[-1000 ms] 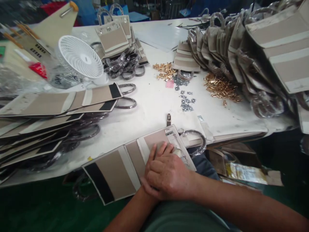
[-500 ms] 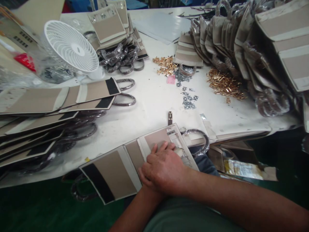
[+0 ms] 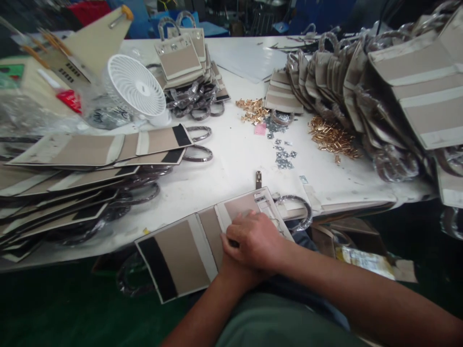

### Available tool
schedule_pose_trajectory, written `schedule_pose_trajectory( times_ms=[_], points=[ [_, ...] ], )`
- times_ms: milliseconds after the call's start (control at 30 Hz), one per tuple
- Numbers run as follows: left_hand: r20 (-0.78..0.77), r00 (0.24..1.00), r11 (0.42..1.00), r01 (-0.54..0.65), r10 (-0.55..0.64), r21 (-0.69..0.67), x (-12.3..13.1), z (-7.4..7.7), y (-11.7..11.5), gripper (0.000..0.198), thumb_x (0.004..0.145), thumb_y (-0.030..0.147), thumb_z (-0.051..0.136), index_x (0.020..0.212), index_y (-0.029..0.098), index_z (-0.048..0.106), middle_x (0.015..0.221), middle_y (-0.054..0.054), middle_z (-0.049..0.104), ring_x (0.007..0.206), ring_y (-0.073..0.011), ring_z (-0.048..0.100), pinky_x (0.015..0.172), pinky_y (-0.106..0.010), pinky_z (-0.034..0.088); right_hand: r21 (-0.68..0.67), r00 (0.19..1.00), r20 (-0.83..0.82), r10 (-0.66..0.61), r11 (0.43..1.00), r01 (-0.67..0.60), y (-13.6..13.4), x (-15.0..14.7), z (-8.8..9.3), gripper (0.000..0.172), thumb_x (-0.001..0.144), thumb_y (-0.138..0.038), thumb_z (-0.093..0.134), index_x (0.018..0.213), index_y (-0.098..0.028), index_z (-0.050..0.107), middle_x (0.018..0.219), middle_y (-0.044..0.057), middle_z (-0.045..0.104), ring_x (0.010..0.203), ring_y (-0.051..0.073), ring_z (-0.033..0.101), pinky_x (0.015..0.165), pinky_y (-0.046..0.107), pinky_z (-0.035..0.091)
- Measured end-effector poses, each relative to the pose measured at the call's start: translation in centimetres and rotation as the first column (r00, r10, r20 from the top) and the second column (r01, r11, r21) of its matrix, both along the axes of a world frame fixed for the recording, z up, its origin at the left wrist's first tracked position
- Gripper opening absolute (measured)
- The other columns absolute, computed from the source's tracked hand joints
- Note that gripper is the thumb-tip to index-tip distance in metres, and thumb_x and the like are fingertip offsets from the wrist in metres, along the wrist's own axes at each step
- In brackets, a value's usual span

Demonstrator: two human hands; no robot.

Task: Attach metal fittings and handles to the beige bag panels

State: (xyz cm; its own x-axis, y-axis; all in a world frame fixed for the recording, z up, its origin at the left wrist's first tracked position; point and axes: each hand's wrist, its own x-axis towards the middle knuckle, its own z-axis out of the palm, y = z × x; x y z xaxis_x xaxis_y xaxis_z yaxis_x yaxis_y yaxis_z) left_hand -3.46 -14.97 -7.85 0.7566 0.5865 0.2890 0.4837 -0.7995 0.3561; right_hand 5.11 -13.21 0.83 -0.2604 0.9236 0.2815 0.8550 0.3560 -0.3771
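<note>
A beige panel piece [image 3: 181, 250] with pale bands and a black strip lies opened out at the table's front edge. My right hand [image 3: 256, 238] rests over its right half with the fingers curled in, and a small dark spot shows between thumb and fingers. Beneath it is my left hand [image 3: 240, 270], crossed under and largely covered, its fingers hidden. A wrapped handle loop [image 3: 307, 212] sticks out at the panel's right end. Just beyond the top edge, a dark tab with a metal piece [image 3: 258, 179] lies on the table.
Similar panels are stacked at left [image 3: 90, 149] and right [image 3: 415, 86]. A white fan [image 3: 137, 89] stands back left. Gold fasteners [image 3: 333, 137], more gold pieces [image 3: 253, 111] and small metal plates [image 3: 284, 156] lie on the white table [image 3: 224, 159].
The camera view has shifted, showing more of the background. The fingers that were spread on the panel have drawn in, and a dark spot now shows at my right hand. The panel stays in much the same place.
</note>
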Motion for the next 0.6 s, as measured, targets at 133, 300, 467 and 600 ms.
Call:
schedule_pose_trajectory(
  times_ms=[133, 300, 467, 600],
  points=[
    [0.111, 0.991, 0.997, -0.078, 0.077, 0.004, -2.0, 1.9, 0.4, 0.073, 0.091, 0.051, 0.068, 0.152, 0.017, 0.049, 0.147, -0.015, 0.061, 0.142, -0.0386, 0.05, 0.128, -0.055, 0.038, 0.022, 0.922, -0.382, 0.06, 0.998, -0.056, -1.5, 2.6, 2.9, 0.039, 0.096, -0.023, 0.062, 0.058, -0.019, 0.056, 0.058, -0.001, 0.059, 0.054, 0.012, 0.051, 0.058, 0.027, 0.037],
    [0.047, 0.998, 0.998, 0.045, -0.048, 0.048, -2.1, 2.9, 0.6, 0.078, 0.086, 0.062, 0.07, 0.149, 0.019, 0.055, 0.156, -0.012, 0.055, 0.152, -0.0366, 0.04, 0.132, -0.061, 0.021, 0.022, 0.41, -0.903, -0.13, 0.938, 0.347, -3.7, 7.2, 7.9, 0.043, 0.097, -0.029, 0.068, 0.059, -0.021, 0.051, 0.054, -0.005, 0.045, 0.047, 0.01, 0.042, 0.049, 0.026, 0.036],
    [-0.028, 0.998, 0.994, 0.055, -0.053, 0.094, -2.0, 3.3, 0.4, 0.068, 0.087, 0.062, 0.071, 0.143, 0.026, 0.063, 0.156, -0.013, 0.055, 0.151, -0.0394, 0.041, 0.127, -0.066, 0.025, -0.111, 0.023, -0.991, -0.131, 0.912, 0.395, -3.6, 9.1, 6.8, 0.043, 0.088, -0.034, 0.075, 0.057, -0.021, 0.047, 0.051, -0.007, 0.041, 0.039, 0.008, 0.037, 0.042, 0.025, 0.036],
    [-0.061, 0.997, 0.991, 0.063, -0.057, 0.114, -1.8, 3.5, 0.4, 0.067, 0.088, 0.061, 0.068, 0.143, 0.023, 0.064, 0.157, -0.015, 0.054, 0.151, -0.0398, 0.041, 0.127, -0.065, 0.026, -0.15, -0.038, -0.988, -0.147, 0.908, 0.392, -2.9, 9.6, 4.1, 0.043, 0.088, -0.036, 0.075, 0.059, -0.021, 0.047, 0.054, -0.007, 0.041, 0.042, 0.008, 0.038, 0.044, 0.024, 0.039]
  ],
)
